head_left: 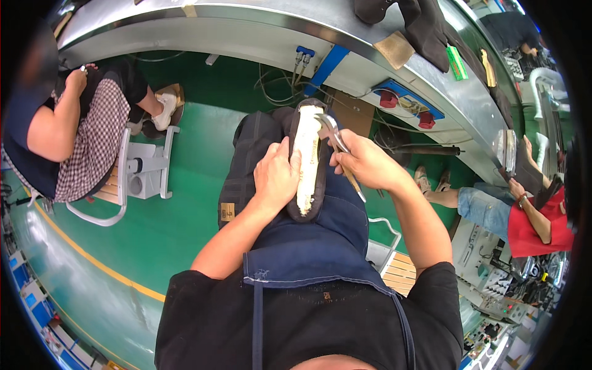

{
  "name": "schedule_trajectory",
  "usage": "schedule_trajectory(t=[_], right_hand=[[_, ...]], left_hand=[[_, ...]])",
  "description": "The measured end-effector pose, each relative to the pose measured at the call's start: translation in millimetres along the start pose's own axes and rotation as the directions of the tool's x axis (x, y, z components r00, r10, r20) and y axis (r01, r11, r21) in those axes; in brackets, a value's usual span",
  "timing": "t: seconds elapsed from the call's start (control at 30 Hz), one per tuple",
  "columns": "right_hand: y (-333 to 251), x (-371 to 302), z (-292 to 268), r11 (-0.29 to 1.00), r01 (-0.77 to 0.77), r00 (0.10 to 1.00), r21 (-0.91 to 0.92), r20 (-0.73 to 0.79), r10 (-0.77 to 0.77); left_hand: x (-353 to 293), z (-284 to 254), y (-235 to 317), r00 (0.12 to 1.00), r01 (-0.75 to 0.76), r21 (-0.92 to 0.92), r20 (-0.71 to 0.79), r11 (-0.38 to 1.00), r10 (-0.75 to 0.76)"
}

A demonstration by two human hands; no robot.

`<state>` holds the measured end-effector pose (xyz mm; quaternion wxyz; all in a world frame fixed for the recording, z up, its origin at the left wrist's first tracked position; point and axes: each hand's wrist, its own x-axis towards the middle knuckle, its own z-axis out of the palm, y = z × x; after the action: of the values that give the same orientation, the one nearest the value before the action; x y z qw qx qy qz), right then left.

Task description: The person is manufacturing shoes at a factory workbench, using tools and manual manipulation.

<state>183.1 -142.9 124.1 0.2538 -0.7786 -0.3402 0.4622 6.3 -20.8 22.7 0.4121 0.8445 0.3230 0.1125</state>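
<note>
A dark shoe upper (300, 213) lies bottom up along my lap, its long cream-coloured underside (306, 148) facing me. From the left, my left hand (275, 176) grips its side, fingers closed over the edge and thumb against the pale surface. My right hand (364, 161) is closed round the handles of metal pincers (332, 128). Their curved jaws reach the right edge of the underside near its far end. Whether the jaws are clamped on the material is too small to tell.
A metal-edged bench (271, 15) runs ahead, with dark fabric pieces (422, 31) and a green packet (457, 63) on it. Cables and blue socket panels (407, 98) sit below. One person sits at left by a chair (148, 166); another in red (541, 228) works at right.
</note>
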Motion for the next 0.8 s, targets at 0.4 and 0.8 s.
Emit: schedule_trajectory(t=[0.4,0.8], right_hand=[[-16.5,-2.0,18.8,0.782,0.149,0.987,-0.605,0.139,-0.081],[-30.1,-18.1,-24.9,0.864,0.005,0.962,-0.504,0.239,0.134]], left_hand=[[-0.5,9.3,-26.3,0.984,0.134,-0.579,0.177,0.805,-0.037],[48.2,33.3,-27.3,0.973,0.176,-0.625,0.23,0.76,-0.036]])
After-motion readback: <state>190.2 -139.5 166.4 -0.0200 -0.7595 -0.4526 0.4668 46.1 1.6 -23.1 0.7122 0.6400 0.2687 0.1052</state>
